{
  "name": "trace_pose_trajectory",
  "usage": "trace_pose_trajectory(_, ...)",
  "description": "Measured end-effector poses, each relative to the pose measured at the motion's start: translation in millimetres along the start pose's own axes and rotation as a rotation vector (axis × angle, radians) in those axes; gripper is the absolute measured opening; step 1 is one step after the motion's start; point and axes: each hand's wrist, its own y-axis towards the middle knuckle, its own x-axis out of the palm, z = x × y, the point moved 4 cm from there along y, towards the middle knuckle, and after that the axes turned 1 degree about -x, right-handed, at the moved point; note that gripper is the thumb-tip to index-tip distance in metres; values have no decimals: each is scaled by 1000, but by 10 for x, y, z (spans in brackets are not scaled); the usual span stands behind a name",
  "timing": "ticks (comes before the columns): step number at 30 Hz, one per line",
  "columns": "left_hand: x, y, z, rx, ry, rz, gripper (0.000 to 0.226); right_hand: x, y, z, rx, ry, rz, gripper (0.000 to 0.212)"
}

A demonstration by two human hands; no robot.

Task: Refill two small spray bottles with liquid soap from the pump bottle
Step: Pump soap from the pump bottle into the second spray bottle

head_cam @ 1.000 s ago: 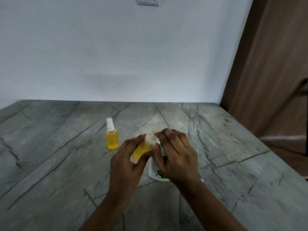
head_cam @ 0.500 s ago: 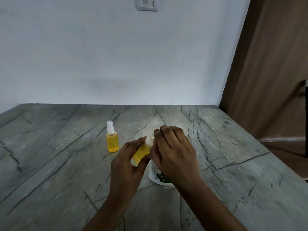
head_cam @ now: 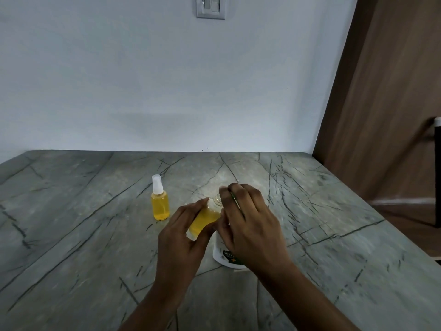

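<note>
Yellow liquid: fills the bodies of the open spray bottle (head_cam: 204, 219) and the capped spray bottle (head_cam: 160, 206); the open one's neck is clear.
Open spray bottle: held in the left hand (head_cam: 181, 235), lifted off the table (head_cam: 71, 235), tilted so its bare threaded neck points toward 1 o'clock.
Capped spray bottle: stands upright on the table with its white spray top on, at 10 o'clock from the open one and clear of both hands.
Pump bottle (head_cam: 224, 255): white with a dark label low on its side, standing at 5 o'clock from the open bottle and close beside it; its upper part is hidden under the right hand (head_cam: 248, 223).
Left hand: enters from 6 o'clock, thumb and fingers wrapped round the open bottle's body.
Right hand: enters from 5 o'clock, back upward, fingers bent down over the pump bottle's top, fingertips beside the open neck. A thin green streak crosses the fingers. Whether this hand grips anything underneath cannot be told.
Table: grey-green stone with dark veins.
Surroundings: white wall (head_cam: 143, 91) with a switch plate (head_cam: 210, 7) at 12 o'clock; brown wooden panel (head_cam: 381, 115) at 3 o'clock.
</note>
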Motion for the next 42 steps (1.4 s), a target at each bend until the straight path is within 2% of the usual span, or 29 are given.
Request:
trace_pose_trajectory(6, -14, -3, -17, -13, -10, 8, 42, -22, -15, 44, -3, 125, 106, 34)
trace_pose_trajectory(13, -20, -1, 4, 2, -5, 6, 42, 24, -5, 117, -14, 202, 147, 27)
trace_pose_trajectory(25, -25, 11, -17, -16, 2, 10, 43, 32, -65, 56, 41, 158, 229, 26)
trace_pose_trajectory(30, -11, 6, -38, -17, 58, -2, 44, 76, -113, 29, 78, 190, 268, 44)
trace_pose_trajectory(33, -16, 0, -30, -9, 64, -5, 43, 86, -116, 28, 89, 185, 273, 37)
trace_pose_trajectory(38, -21, 11, -21, -7, 68, -7, 46, 38, -89, 52, 63, 206, 262, 48)
trace_pose_trajectory(42, -20, 15, -9, -5, 62, -2, 42, 11, -53, 57, 63, 200, 270, 42)
